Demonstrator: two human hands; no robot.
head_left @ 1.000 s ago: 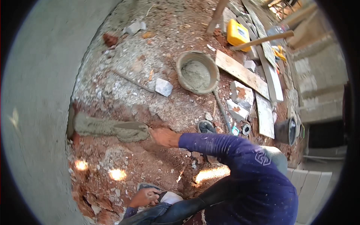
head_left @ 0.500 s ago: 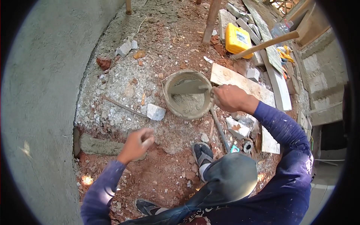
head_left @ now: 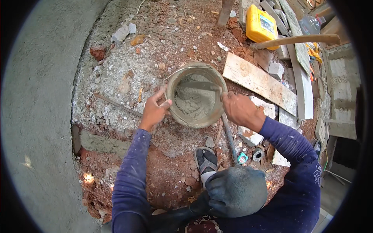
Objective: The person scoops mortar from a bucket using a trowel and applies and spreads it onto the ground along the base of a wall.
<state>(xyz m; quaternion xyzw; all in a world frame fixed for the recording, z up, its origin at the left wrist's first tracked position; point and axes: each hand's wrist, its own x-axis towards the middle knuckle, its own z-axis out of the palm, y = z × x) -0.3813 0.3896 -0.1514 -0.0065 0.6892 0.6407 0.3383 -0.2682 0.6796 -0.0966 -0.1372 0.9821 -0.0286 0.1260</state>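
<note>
A round bucket [head_left: 185, 120] coated in grey cement stands on the ground in front of me, with wet mortar [head_left: 191, 104] inside. At its left side my left hand [head_left: 154, 112] grips the rim, thumb and fingers bent against it. My right hand [head_left: 243, 111], at the right side of the bucket, is closed round the handle of a trowel. The trowel's blade [head_left: 201, 85] reaches across the bucket's inside and is smeared with mortar. The handle itself is mostly covered by my fingers. A thin wire bail lies along the bucket's far rim.
A plastered wall [head_left: 42, 116] rises on my left. Rubble and red soil surround the bucket. To the right lie a plank [head_left: 260, 83], a yellow jerrycan [head_left: 261, 25], a long wooden tool handle [head_left: 299, 40], a tape measure [head_left: 242, 158] and a grey pipe [head_left: 230, 139] near my foot.
My left hand has moved up and forward from over the ground onto the bucket's left rim. The trowel blade sits lower in the mortar, still in my right hand.
</note>
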